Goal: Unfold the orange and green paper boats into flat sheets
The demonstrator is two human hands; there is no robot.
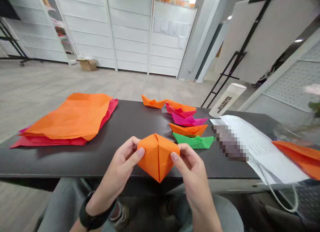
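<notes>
A folded orange paper piece (157, 155), diamond-shaped with a centre crease, is held over the front edge of the dark table (75, 158). My left hand (123, 162) pinches its left corner with thumb on top. Its right corner is pinched by my right hand (190, 165). Just beyond lie several finished paper boats: a green one (193, 141), an orange one (188, 129), a pink one (188, 119) and more orange and red ones further back.
A stack of orange and red paper sheets (72, 118) lies at the table's left. White printed sheets (257, 145) and a white cylinder (226, 100) are at the right, with another orange paper piece (300, 157) and a white cable (280, 192).
</notes>
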